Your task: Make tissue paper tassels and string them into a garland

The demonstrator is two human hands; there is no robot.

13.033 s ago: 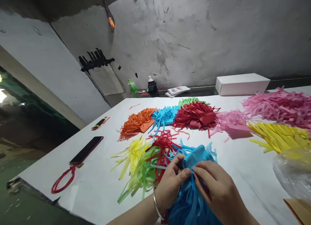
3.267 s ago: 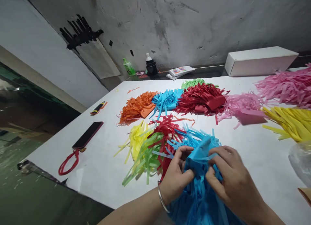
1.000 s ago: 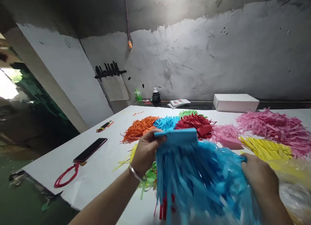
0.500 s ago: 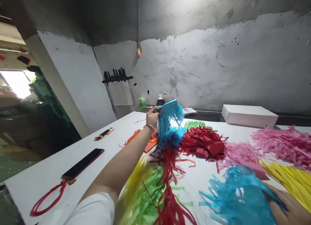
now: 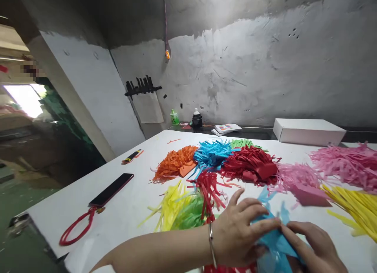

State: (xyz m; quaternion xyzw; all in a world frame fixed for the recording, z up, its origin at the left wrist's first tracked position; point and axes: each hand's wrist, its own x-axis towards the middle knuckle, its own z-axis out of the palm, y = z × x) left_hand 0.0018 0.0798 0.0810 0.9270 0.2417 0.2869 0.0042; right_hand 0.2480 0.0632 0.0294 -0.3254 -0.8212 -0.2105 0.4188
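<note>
Back from its reach to the far blue pile [image 5: 212, 154], the left hand [image 5: 239, 233] now lies flat on the blue fringed paper [image 5: 275, 241] near the table [image 5: 123, 218] edge; the right hand [image 5: 315, 247] pinches it just alongside.

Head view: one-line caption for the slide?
Both hands, left hand and right hand, press on blue fringed paper on a white table among colourful fringe piles.

Blue fringe [image 5: 272, 237] under both hands: thin matt paper, same as the other coloured piles. Table [image 5: 123, 210] covered in smooth white sheet; phone [image 5: 112, 189] glossy; wall [image 5: 265, 68] rough plaster.
</note>
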